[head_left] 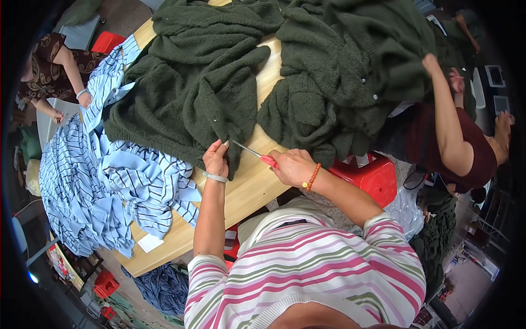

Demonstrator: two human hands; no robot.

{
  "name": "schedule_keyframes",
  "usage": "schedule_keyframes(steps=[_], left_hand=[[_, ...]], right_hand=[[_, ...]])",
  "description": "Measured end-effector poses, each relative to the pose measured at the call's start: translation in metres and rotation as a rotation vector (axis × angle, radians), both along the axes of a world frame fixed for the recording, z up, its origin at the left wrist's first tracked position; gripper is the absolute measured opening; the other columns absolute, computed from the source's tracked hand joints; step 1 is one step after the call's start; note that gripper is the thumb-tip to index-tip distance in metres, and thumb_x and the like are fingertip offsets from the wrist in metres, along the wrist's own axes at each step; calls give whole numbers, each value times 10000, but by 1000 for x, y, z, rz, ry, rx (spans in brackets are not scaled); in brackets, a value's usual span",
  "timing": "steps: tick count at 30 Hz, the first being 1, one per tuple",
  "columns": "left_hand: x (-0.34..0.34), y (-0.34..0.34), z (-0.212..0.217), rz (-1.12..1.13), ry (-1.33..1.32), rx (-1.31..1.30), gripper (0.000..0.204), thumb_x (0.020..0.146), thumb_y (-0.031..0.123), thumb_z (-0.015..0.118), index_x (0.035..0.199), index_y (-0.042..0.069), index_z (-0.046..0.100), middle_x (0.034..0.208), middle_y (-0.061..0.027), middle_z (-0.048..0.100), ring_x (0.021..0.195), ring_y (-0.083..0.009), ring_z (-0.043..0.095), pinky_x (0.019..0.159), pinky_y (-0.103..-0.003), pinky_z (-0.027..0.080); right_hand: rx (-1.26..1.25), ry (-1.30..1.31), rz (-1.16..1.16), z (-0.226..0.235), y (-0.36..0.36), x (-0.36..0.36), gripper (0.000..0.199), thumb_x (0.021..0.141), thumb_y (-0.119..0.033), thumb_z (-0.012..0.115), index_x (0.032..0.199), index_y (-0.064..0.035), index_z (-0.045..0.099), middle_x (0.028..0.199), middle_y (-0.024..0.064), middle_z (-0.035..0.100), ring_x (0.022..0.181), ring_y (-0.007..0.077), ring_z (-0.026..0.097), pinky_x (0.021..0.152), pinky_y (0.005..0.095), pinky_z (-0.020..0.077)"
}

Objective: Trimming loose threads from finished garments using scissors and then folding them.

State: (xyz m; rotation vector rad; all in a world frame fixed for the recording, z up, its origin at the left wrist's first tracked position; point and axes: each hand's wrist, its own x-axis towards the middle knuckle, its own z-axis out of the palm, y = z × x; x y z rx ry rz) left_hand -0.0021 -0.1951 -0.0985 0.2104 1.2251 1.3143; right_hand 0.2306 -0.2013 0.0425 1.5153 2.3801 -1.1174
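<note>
A dark green knit garment lies bunched across the wooden table, ahead of me. My left hand pinches its near edge between thumb and fingers. In my right hand is a red-handled tool with a thin metal shaft; its exact kind is not clear. The shaft points left, and its tip is close to the cloth beside my left fingertips. My right fingers wrap the handle and hide part of it.
More green knitwear is heaped at the right. Blue striped garments cover the table's left side. A red stool stands by the table. One person is at far left; another, on the right, reaches toward the knitwear.
</note>
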Motion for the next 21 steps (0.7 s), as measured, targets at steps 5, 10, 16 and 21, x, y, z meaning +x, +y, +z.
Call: schedule_keyframes(steps=[5,10,16,21], left_hand=[[-5,-1,5,-55,1,-31,187,798,-73,647,976,-19,630,926,-93,670,828,-159,634,770,-272,513],[-11,22,19,-111,219,10,284,847,99,668,1096,-19,600,989,-48,640,842,-114,591,757,-246,475],[-24,74,44,-262,364,-175,227,858,182,680,991,16,600,691,15,553,454,-65,445,414,-208,335],[-36,80,22,-152,-170,-69,41,888,24,582,901,-8,558,778,-74,605,715,-254,680,649,-302,606]], right_hand=[[-124,-12,68,4,4,-4,244,855,-236,570,1030,-66,568,828,207,653,836,375,638,728,477,485],[-15,74,-71,-5,3,6,320,863,-280,586,1140,-123,557,837,197,655,810,401,629,730,491,487],[8,56,-88,2,9,2,291,857,-253,584,1100,-96,552,826,193,656,796,385,639,714,471,491],[51,27,-108,3,17,-10,259,858,-234,578,1066,-82,550,816,201,655,798,379,643,714,471,492]])
